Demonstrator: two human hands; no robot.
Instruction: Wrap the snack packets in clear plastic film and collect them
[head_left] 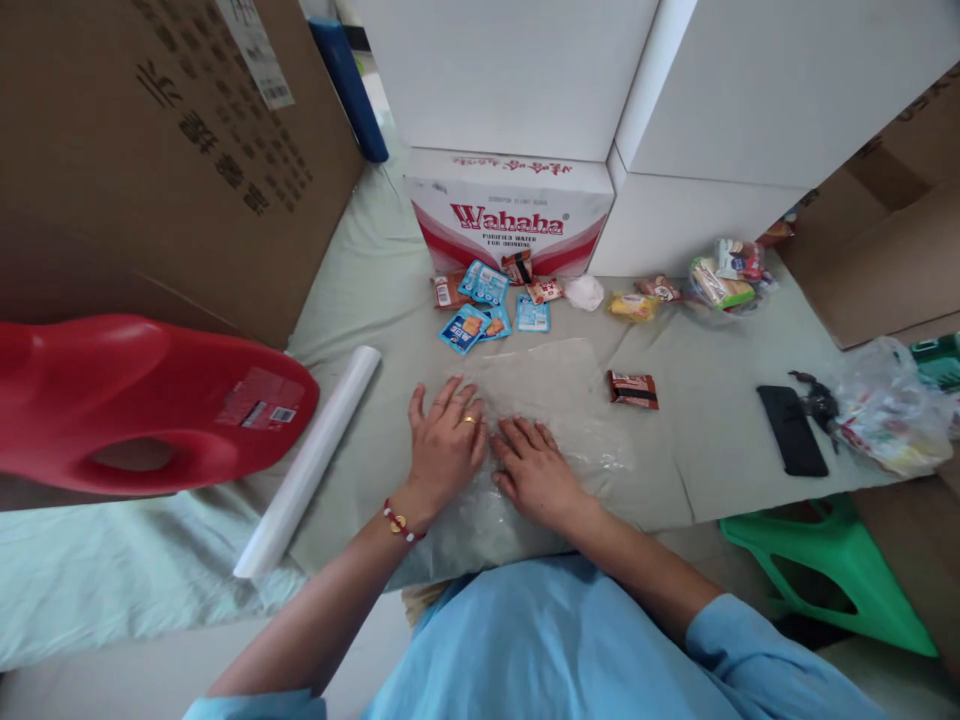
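My left hand (446, 435) and my right hand (534, 467) lie flat side by side, fingers stretched out, pressing on a clear plastic sheet (555, 385) spread over the grey cloth in front of me. Neither hand holds anything. A ring sits on my left hand and a red bracelet on that wrist. A white roll of plastic film (311, 460) lies just left of my left hand. A dark red snack packet (634, 389) rests right of the sheet. Several blue and red snack packets (484, 305) lie beyond the sheet.
A red plastic jug (142, 405) lies at the left before a big cardboard box (165, 150). A Wahaha carton (510, 210) and white boxes stand behind. Bagged snacks (724, 275), a black phone (791, 430), a plastic bag (892, 405) and a green stool (832, 570) are on the right.
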